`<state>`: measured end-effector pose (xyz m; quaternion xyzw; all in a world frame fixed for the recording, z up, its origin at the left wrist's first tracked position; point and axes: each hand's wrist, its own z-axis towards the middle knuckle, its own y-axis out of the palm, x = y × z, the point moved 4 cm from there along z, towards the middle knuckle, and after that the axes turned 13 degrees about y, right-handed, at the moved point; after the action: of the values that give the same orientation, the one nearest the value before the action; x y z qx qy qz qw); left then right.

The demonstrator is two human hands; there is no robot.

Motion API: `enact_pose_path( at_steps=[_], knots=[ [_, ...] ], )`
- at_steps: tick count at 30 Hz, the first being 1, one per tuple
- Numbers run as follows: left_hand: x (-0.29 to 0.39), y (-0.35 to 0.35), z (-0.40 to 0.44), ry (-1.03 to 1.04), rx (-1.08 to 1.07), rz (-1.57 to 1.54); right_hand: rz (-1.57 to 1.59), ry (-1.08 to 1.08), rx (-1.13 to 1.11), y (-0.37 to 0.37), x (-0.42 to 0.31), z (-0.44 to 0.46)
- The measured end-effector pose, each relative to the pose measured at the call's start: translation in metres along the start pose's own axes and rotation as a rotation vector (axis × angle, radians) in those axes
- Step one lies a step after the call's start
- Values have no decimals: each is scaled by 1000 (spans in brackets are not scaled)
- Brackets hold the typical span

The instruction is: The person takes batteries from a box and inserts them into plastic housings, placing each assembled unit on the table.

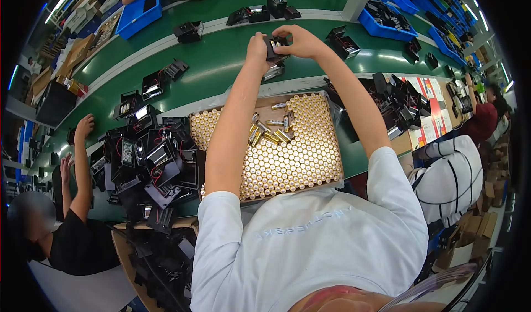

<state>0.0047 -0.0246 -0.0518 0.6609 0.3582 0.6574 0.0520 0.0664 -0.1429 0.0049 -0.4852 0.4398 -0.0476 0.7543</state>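
Both of my hands are stretched forward over the green work surface, beyond the battery box. My left hand is closed on the left side of a small black device. From the right, my right hand has its fingers bent onto the same device, where a battery shows in an opening. Just below my hands lies another device with a silvery part. Nearer my body, an open carton holds upright batteries packed in rows, with several loose batteries lying across them.
A heap of black devices with red wires lies left of the carton, another heap to its right. More devices stand along the green belt. Blue bins are behind. Co-workers sit on both sides; one reaches in at left.
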Motion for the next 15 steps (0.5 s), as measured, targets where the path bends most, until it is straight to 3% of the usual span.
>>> enact_pose_path(
  at_steps=[1,4,7,8,11,15],
  knots=[
    [1,1,-2,25,9,31,38,21,13,3,1,2],
    [2,0,-1,133,19,82,363,375,-80,15,11,6],
    [-1,-11,17,255,-22,91,868,525,-382,34,18,11],
    [-3,-16,21,263,-36,119,889,550,-383,38,21,13],
    [-13,-27,24,250,18,126,816,598,-432,46,24,22],
    [-17,-44,35,104,47,-85,63,265,-7,29,-8,18]
  ],
)
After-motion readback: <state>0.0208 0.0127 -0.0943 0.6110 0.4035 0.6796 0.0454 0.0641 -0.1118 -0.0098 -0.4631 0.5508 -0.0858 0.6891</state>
